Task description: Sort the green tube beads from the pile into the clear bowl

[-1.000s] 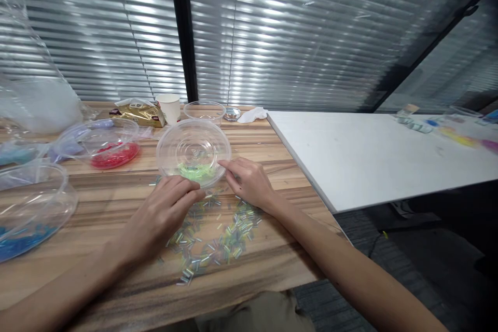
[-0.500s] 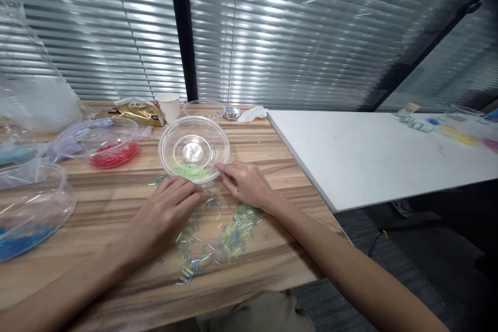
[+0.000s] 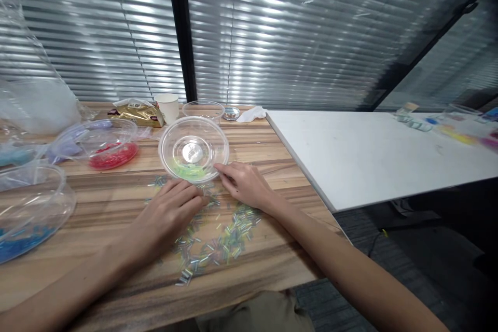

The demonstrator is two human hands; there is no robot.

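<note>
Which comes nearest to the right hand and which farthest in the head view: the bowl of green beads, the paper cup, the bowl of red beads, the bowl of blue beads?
From the right hand:
1. Bowl of green beads, touching its fingertips, just ahead-left.
2. Paper cup, farther back, by the window.
3. Bowl of red beads, farther left.
4. Bowl of blue beads, at the far left edge.

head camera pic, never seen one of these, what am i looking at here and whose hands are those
The camera sits on a person's head, looking forward and down, so both bare hands are that person's own. They rest on a wooden table. The left hand and right hand lie flat over a scatter of small tube beads, just below a clear plastic bowl holding green beads. Neither hand visibly holds anything. To the left sit bowls with red beads and blue beads; a white table adjoins on the right.
</note>
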